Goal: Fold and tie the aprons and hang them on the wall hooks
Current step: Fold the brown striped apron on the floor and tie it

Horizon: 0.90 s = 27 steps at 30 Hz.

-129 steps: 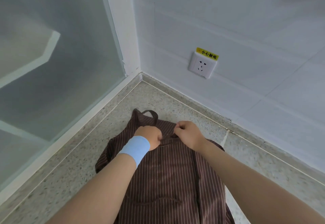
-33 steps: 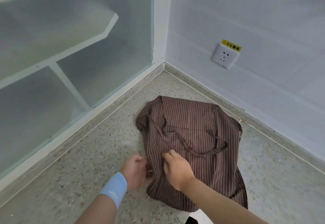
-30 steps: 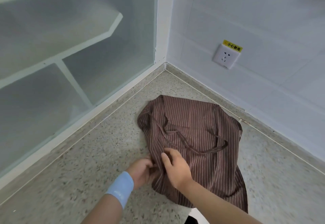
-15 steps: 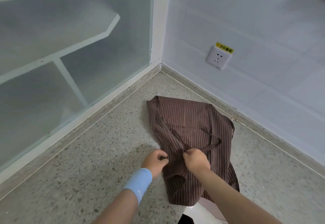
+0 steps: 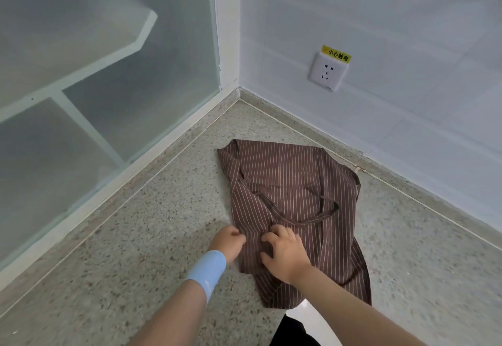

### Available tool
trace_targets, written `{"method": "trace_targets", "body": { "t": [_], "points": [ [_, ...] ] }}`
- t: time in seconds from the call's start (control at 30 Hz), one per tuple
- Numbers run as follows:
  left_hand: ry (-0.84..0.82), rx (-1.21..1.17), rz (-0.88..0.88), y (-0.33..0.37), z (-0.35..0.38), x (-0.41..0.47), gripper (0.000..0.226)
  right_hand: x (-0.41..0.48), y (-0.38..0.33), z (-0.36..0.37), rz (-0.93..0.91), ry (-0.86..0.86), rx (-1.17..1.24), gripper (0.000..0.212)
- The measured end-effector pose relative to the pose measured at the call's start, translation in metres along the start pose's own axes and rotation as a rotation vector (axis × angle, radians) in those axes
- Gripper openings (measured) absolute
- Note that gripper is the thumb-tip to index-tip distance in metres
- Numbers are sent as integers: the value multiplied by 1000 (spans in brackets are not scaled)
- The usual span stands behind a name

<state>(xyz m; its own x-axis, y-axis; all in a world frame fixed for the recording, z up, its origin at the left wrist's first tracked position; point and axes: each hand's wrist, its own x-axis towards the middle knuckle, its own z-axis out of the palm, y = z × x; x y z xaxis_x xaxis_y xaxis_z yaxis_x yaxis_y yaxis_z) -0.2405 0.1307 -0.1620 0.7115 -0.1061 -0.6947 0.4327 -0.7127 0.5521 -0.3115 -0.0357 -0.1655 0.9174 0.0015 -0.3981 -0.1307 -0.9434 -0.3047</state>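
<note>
Both hands are working at the near left part of the apron (image 5: 285, 182), which is lying rumpled on the floor (image 5: 135, 250) in the corner between the glass partition (image 5: 108, 74) and the wall (image 5: 380, 19). The left hand (image 5: 228, 242), with a blue wristband (image 5: 207, 269) behind it, is sitting at the apron's left edge with its fingers curled in, and it appears to be pinching that edge. The right hand (image 5: 285, 254) is lying on top of the cloth just beside it, fingers bent and digging into the stripes, bunching a fold under them.

The apron's long axis is running away from the person toward the corner, leaning a little left at the far end, so most of the cloth is lying beyond and to the right of the hands. A strap (image 5: 307, 220) is looping across the middle, and its near curve is passing just past the right fingertips. That makes the right hand the nearer one for taking it up.

Judging from this, folding is only beginning: the cloth is not squared and nothing is tied. No hooks are showing, only a socket (image 5: 327, 71) on the wall.
</note>
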Motion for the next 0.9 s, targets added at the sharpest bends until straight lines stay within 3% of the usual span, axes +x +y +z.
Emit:
{"method": "trace_targets", "body": {
  "t": [0.1, 0.2, 0.27, 0.33, 0.4, 0.5, 0.6, 0.67, 0.8, 0.9],
  "points": [
    [141, -211, -55, -6, -23, -6, 22, -1, -7, -7, 32, 44, 109, 52],
    [211, -264, -67, -17, -58, -19, 20, -2, -24, -17, 52, -222, 173, 66],
    [200, -224, -31, -22, -80, -27, 26, 0, -34, -22, -21, -430, 31, 64],
    [155, -226, 34, -19, -98, -41, 29, 1, -40, -27, -67, -469, -13, 59],
    [71, -240, 147, -9, -108, -56, 26, -1, -46, -36, -26, -349, 220, 49],
    [-38, -188, 334, 17, -106, -73, 23, -4, -55, -66, 114, -165, 874, 28],
    [-153, -140, 458, 44, -80, -82, 27, 0, -44, -94, 206, -169, 1109, 38],
    [-279, 10, 504, 59, -55, -83, 31, -2, -26, -104, 239, -164, 1047, 50],
    [-516, 351, 436, 73, 0, -79, 47, -17, 23, -89, 348, -133, 774, 29],
    [-598, 411, 298, 72, 22, -69, 52, -21, 54, -66, 395, -79, 501, 30]
  ]
}}
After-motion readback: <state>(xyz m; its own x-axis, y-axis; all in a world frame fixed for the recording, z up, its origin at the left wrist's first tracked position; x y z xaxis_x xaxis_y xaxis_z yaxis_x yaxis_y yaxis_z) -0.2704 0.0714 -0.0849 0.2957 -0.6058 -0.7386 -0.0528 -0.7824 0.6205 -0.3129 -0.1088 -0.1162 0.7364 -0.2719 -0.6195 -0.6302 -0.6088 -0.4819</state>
